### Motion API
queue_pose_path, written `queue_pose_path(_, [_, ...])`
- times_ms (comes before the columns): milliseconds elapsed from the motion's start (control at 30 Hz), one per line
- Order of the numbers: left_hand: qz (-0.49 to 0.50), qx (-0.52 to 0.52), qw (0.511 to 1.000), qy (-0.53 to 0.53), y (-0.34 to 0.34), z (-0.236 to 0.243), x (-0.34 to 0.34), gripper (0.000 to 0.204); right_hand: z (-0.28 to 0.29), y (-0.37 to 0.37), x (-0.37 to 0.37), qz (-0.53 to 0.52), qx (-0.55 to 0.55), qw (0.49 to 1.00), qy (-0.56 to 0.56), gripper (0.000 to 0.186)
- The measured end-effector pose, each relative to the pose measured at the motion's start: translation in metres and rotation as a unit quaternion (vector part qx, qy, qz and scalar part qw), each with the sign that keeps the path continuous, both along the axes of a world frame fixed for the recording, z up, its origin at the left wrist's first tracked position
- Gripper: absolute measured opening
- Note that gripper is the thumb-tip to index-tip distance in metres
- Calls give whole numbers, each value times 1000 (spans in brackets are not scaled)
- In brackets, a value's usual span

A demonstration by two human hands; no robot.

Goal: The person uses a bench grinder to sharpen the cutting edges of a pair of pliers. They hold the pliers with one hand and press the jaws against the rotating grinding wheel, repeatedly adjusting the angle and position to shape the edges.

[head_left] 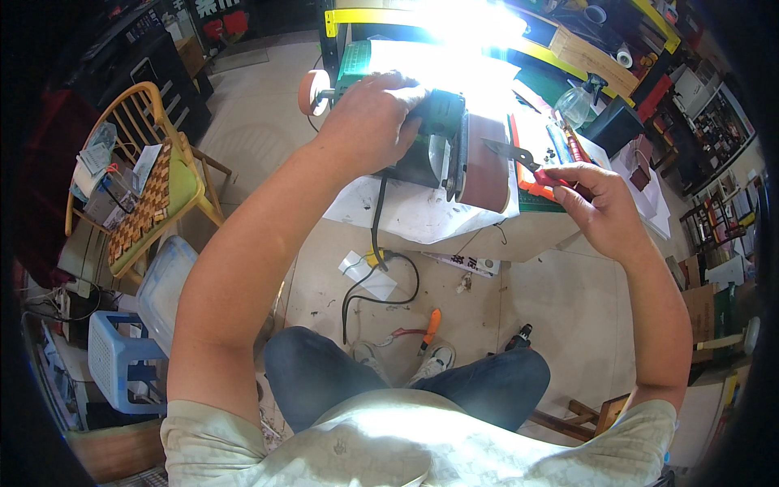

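A green bench belt sander [446, 114] stands on the paper-covered table in front of me. Its upright brown sanding belt [485, 166] faces right. My left hand [377, 114] lies over the motor housing, fingers curled around its top. In my right hand [596, 203] is a red-handled knife [513, 152], pinched between thumb and fingers. The knife's dark blade points left, with its tip at the belt's face; whether it touches I cannot tell. At the sander's left end sits a round pinkish wheel [313, 92].
Bright glare hides the table's far middle. A spray bottle [574, 105] and a black box [614, 122] stand at the right. A black power cord [380, 215] hangs to the floor, near an orange-handled tool [432, 326]. Left are a wooden chair [154, 93] and a blue stool [114, 357].
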State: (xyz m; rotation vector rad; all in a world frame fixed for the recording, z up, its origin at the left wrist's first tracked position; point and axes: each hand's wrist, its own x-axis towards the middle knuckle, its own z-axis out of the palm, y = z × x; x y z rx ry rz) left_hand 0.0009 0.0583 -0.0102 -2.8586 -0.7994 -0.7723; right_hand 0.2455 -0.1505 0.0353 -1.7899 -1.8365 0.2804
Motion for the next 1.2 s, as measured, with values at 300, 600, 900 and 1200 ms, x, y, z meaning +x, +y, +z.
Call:
queue_pose_path(300, [-8,14,1000,-10,2,-2,1,41,2,-2,1,3,3,1000,-21,21])
queue_pose_path(600, [-1,-3,1000,-4,-3,1,-1,41,-7,-6,7,-25,29,998,49,23])
queue_pose_path(900, [-10,24,999,-24,4,-5,0,43,-20,-34,5,-77,-65,846,523,28])
queue_pose_path(1200, [-4,-3,999,-42,3,-8,1,42,-26,-71,-1,-88,-91,800,587,28])
